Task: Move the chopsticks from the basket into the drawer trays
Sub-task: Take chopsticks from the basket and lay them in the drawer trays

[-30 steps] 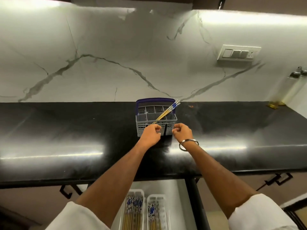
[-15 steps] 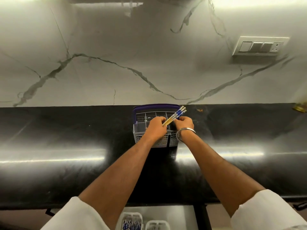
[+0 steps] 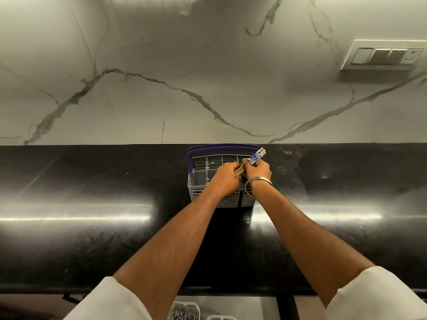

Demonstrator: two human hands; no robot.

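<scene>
1. Since a second ago, both hands have gone from the near wall of the basket up over its top and closed on the chopsticks; half a second ago they were just reaching the bundle, and now they meet around it.
2. The left hand has its fingers curled round the plain wooden lower part of the chopsticks, a short length of which shows between the two hands.
3. The right hand grips the same bundle just above, with the blue-and-white patterned ends sticking out past its fingers, tilted up and to the right.
4. The chopsticks lie over the right half of the basket; whether their lower tips are still inside a compartment I cannot tell, as the hands cover them.
5. The basket is grey with a purple handle and stands on the black surface, close to the marble-patterned wall.
6. A metal bangle sits on the right wrist.
7. At the bottom edge, below the surface, the tops of two white drawer trays show; the left one holds chopsticks with blue-patterned ends.
8. A switch plate is mounted on the wall at upper right.
</scene>
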